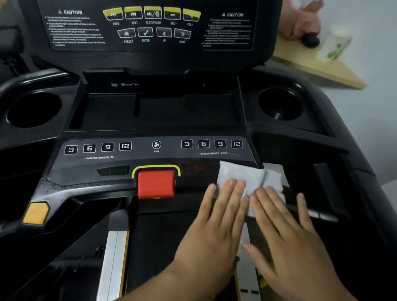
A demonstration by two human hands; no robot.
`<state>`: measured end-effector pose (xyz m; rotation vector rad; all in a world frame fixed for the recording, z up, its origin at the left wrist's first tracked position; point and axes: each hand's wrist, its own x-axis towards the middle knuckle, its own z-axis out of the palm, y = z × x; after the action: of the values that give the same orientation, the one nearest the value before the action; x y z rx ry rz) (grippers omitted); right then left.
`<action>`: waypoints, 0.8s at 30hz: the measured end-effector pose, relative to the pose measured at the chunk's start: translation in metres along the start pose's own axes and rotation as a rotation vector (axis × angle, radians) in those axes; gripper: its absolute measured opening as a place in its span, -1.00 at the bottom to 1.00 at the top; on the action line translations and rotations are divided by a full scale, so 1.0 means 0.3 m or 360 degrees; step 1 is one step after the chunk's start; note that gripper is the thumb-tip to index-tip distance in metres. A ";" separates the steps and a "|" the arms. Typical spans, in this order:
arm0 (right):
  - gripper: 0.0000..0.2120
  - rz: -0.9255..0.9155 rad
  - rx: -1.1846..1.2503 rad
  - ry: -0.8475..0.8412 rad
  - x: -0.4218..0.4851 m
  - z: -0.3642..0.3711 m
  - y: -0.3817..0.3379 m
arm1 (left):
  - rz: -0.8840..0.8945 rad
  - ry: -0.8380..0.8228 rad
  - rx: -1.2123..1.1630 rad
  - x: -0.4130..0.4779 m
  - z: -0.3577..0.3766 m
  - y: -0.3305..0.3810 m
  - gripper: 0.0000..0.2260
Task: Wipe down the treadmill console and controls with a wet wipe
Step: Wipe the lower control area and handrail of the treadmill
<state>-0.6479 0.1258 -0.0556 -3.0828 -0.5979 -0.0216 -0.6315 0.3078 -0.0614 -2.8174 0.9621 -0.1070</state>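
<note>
wet wipe [243,177]: lying flat on my treadmill console [116,168], just right of the red stop button [156,184], under the speed keys [211,144]
left hand [218,224]: nearest the button, palm down, fingers [231,191] straight and mostly together, pressing on the wipe
right hand [291,237]: farther from the button, just beside my left, fingers straight and fanned apart, tips on the wipe
above the button: fan key [156,144]

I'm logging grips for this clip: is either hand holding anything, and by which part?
Nothing is in a grip. The left hand and right hand lie flat, straight fingers pressing the near edge of the wet wipe onto the console.
</note>
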 end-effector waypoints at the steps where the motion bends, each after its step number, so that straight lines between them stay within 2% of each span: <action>1: -0.32 0.0013 -0.0002 0.0000 0.021 -0.008 0.005 | -0.0018 0.0002 0.0030 0.010 -0.012 -0.005 -0.21; 4: -0.38 0.0117 0.0026 0.0026 0.171 -0.056 -0.029 | -0.0223 -0.0009 0.0028 0.064 -0.063 -0.076 -0.29; 7: -0.38 0.0104 0.0060 0.0058 0.250 -0.069 -0.101 | -0.0345 -0.0015 0.0035 0.052 -0.047 -0.141 -0.26; 9: -0.35 0.0031 0.0072 0.0023 0.201 -0.050 -0.137 | -0.0321 0.0081 -0.0083 -0.021 -0.022 -0.147 -0.16; 12: -0.33 -0.0047 0.0083 0.0012 0.131 -0.045 -0.108 | -0.0271 -0.0007 -0.0170 -0.079 -0.015 -0.152 -0.08; 17: -0.35 0.0127 0.0143 -0.0028 0.358 -0.118 -0.147 | -0.0452 -0.0078 0.0069 0.078 -0.076 -0.265 -0.14; 21: -0.37 -0.0082 0.0245 -0.0058 0.340 -0.113 -0.268 | -0.0579 0.0006 -0.0019 -0.074 -0.028 -0.307 -0.11; 24: -0.35 -0.0052 0.0196 -0.0069 0.283 -0.106 -0.231 | -0.0550 -0.0056 -0.0101 -0.126 -0.032 -0.311 -0.06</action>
<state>-0.5954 0.2217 -0.0226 -2.9614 -0.6258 0.0792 -0.6064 0.4025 -0.0361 -3.0047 0.4708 -0.0684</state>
